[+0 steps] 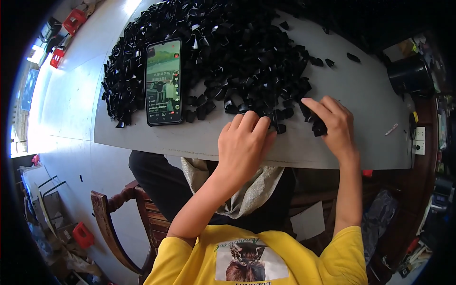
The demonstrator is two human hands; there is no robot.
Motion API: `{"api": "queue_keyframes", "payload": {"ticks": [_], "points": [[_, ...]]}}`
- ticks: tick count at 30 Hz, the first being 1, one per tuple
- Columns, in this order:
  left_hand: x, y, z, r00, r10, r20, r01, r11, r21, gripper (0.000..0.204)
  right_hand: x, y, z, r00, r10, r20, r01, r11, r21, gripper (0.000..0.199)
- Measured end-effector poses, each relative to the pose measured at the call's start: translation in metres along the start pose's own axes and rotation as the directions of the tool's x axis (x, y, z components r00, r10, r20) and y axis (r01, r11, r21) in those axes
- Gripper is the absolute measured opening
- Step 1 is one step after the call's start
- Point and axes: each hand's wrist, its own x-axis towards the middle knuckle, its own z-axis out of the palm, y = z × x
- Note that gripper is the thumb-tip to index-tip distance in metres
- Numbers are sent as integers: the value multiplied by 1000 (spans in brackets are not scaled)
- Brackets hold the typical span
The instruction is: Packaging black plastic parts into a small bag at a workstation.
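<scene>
A large heap of small, glossy black plastic pieces covers much of the grey table. At the heap's near edge, my left hand rests with its fingers bent downward; the fingertips are hidden, so whatever they pinch cannot be made out. To its right, my right hand is curled round a black plastic piece, its index finger stretched along the edge of the heap. A beige woven sack hangs open over my lap, below the table's front edge.
A phone with a lit screen leans against the heap on the left. Several stray black pieces lie at the right. A dark pot-like container stands by the table's right edge. A wooden chair is at lower left.
</scene>
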Motion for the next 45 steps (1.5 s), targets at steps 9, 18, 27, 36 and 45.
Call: {"api": "queue_keyframes", "payload": {"ticks": [9, 18, 27, 36, 45], "points": [[-12, -17, -4, 995, 50, -89, -49, 999, 19, 17, -5, 21, 16, 965, -255, -55, 242, 955, -170, 34], [-33, -14, -34, 995, -71, -67, 32, 887, -460, 25, -27, -47, -1, 990, -63, -130, 104, 934, 341, 28], [-43, 0, -57, 999, -31, -30, 11, 845, -535, 20, -22, -74, -8, 974, -216, -64, 224, 915, 336, 31], [-51, -5, -58, 999, 55, 2, -44, 822, -568, 17, -21, -83, -12, 970, -242, 18, 226, 927, 300, 28], [-44, 17, -50, 972, 83, 221, 203, 183, -962, 64, -37, -118, 6, 929, -347, -130, 366, 800, 475, 7]]}}
